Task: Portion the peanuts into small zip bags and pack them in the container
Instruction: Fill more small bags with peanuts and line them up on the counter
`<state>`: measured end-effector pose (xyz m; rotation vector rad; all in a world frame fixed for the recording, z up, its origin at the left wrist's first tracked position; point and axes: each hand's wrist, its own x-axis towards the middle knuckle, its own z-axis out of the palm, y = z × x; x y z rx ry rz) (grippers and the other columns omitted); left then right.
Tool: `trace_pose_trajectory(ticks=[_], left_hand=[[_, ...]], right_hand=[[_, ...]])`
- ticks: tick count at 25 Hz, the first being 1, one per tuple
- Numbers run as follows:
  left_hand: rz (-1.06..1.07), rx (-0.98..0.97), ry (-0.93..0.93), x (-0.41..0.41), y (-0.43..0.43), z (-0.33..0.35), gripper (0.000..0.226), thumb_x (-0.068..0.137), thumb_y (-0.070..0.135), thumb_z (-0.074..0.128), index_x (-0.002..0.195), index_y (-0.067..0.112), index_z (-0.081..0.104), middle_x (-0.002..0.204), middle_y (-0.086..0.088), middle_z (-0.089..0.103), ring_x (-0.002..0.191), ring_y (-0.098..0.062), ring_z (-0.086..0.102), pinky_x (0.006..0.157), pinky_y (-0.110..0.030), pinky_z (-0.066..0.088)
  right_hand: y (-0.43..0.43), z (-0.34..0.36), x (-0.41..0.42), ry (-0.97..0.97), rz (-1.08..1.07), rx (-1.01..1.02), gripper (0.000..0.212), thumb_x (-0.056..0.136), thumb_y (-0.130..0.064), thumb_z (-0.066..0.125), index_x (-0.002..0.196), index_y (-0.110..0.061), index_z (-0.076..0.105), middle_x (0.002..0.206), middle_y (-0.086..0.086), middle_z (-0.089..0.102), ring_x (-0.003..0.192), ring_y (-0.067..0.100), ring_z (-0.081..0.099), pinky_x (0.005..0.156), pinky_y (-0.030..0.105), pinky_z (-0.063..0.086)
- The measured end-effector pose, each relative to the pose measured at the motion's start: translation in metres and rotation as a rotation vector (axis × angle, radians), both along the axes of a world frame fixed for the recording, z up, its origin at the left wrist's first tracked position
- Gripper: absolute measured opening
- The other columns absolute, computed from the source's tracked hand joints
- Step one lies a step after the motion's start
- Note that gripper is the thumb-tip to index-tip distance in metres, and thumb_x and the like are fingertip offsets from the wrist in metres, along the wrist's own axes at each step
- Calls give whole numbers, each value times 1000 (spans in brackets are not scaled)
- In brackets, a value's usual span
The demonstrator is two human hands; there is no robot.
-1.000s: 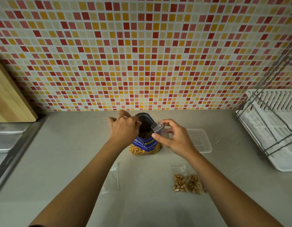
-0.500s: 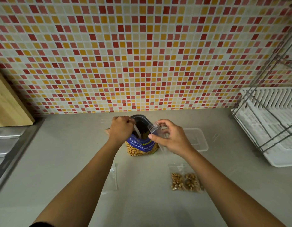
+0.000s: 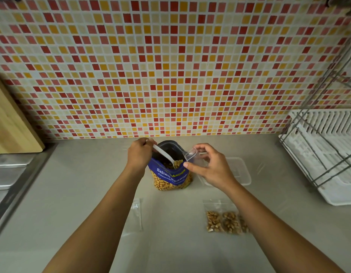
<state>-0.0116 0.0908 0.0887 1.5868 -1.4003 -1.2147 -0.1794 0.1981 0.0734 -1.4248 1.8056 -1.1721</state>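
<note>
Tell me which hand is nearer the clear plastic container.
Right. The right hand is directly in front of the container, overlapping it; the left hand is across the peanut bag.

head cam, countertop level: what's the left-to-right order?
Wooden cutting board → empty zip bag → left hand → peanut bag → right hand → clear container → white dish rack

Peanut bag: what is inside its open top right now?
Inside the peanut bag, a white spoon held by the left hand dips into peanuts. The spoon's bowl is partly buried; how deep the peanuts go is hidden by the bag's wall.
</note>
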Motion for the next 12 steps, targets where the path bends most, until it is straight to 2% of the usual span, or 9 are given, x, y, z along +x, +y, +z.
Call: trace_pose_trajectory(ticks=[3,5,7,9,12], left_hand=[[57,37,65,5,1,0,28,98,24,41,107,7,60,99,-5,57,93,-14,49,61,-21,39],[100,60,92,9,-1,-1,28,98,24,41,109,7,60,102,-5,57,97,-15,49,73,-28,39],[148,73,110,15,-5,-2,28,98,23,42,109,7,62,103,-5,58,100,-17,49,79,-33,35],[190,74,108,23,-9,-2,28,98,23,42,108,7,63,102,-5,59,100,-18,50,81,-33,34],[233,78,144,32,-14,3,24,97,21,44,105,8,62,104,-5,59,101,-20,52,83,-32,36]], right_hand=[[0,1,0,-12,-37,-56,52,68,-31,81,112,-22,54,106,-13,58,92,-3,53,65,1,43],[-2,3,0,-10,-43,-66,51,68,-30,81,111,-22,55,105,-14,57,92,-3,53,66,1,43],[-3,5,1,-3,-32,-58,52,67,-29,82,111,-23,55,103,-17,56,90,-4,53,67,1,42],[-4,6,3,23,-26,-45,53,67,-30,82,111,-25,54,102,-20,55,90,-6,53,67,1,42],[-10,5,7,57,-23,-43,54,65,-31,83,111,-25,55,105,-15,58,91,-2,55,72,7,42]])
